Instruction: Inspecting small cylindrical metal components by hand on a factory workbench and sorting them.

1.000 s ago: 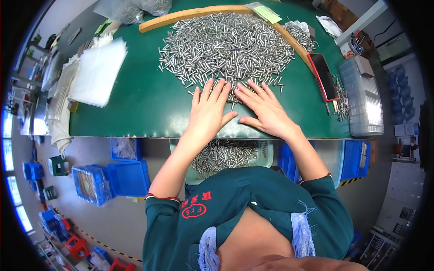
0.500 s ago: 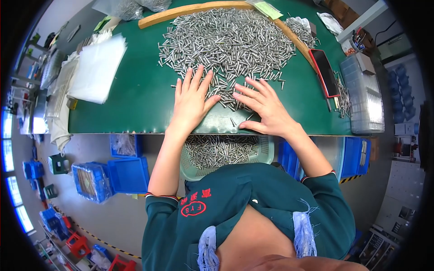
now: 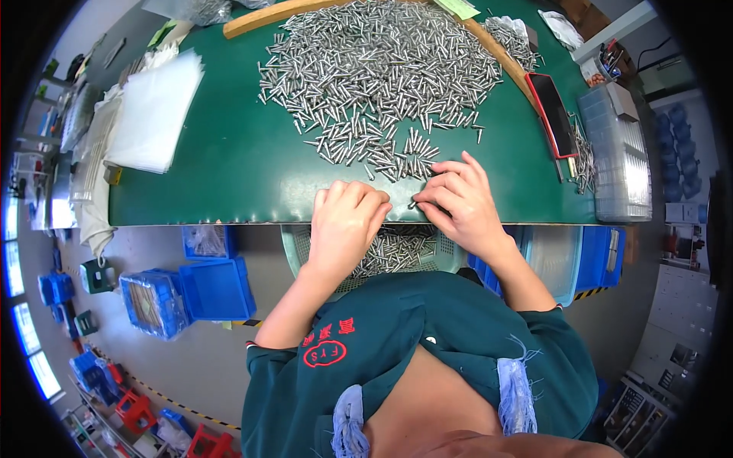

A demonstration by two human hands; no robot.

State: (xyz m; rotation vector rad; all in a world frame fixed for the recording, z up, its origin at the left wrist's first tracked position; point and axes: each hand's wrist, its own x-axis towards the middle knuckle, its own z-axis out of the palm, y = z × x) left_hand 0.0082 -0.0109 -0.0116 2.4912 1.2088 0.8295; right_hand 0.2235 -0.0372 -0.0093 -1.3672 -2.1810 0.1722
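Note:
A wide heap of small metal pins [image 3: 382,69] covers the far half of the green table [image 3: 229,168]. My left hand [image 3: 347,221] rests at the table's near edge with its fingers curled under, knuckles up; what is beneath it is hidden. My right hand [image 3: 462,202] lies beside it, its fingertips pinched on a metal pin [image 3: 414,204] at the heap's near fringe. Just below the edge, between my arms, a pale basin [image 3: 294,244] holds more pins.
A stack of white sheets [image 3: 153,114] lies at the table's left. A red-rimmed tray [image 3: 553,114] and a clear plastic box [image 3: 615,153] sit at the right. A wooden strip [image 3: 259,19] borders the heap's far side. Blue bins [image 3: 217,290] stand on the floor.
Both hands lay flat with spread fingers on the pins. They have drawn back to the near edge, and the fingers have curled in.

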